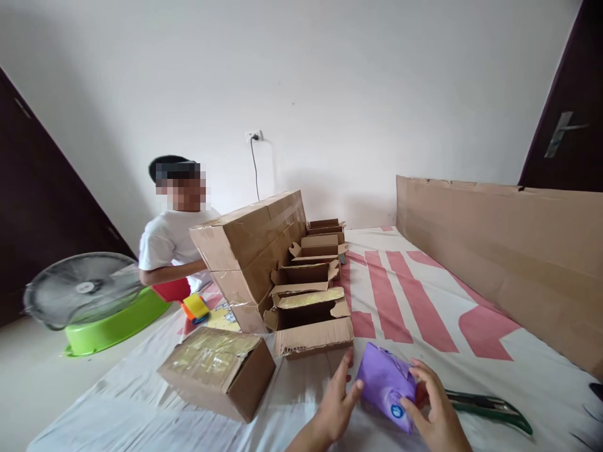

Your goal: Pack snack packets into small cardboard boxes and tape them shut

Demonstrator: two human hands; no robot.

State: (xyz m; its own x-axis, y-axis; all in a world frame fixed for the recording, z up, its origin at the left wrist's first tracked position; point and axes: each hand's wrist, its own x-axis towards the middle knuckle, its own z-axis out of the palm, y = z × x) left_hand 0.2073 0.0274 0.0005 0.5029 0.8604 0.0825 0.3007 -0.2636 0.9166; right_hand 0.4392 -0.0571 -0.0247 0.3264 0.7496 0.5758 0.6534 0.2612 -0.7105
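A purple plastic-wrapped pack with a round blue mark is tilted above the cloth in front of me. My right hand grips its right edge between thumb and fingers. At the pack's left side, my left hand is open, its thumb and fingers apart and the thumb close to the pack. Just beyond that hand stands an open cardboard box, first of a row of several. To the right of my right hand lies a green-handled cutter knife, partly hidden by it.
A taped carton sits at front left. Stacked cartons form a wall behind the open boxes. A cardboard panel stands at right. Beyond the stack is a person in a white shirt, near a fan on a green tub.
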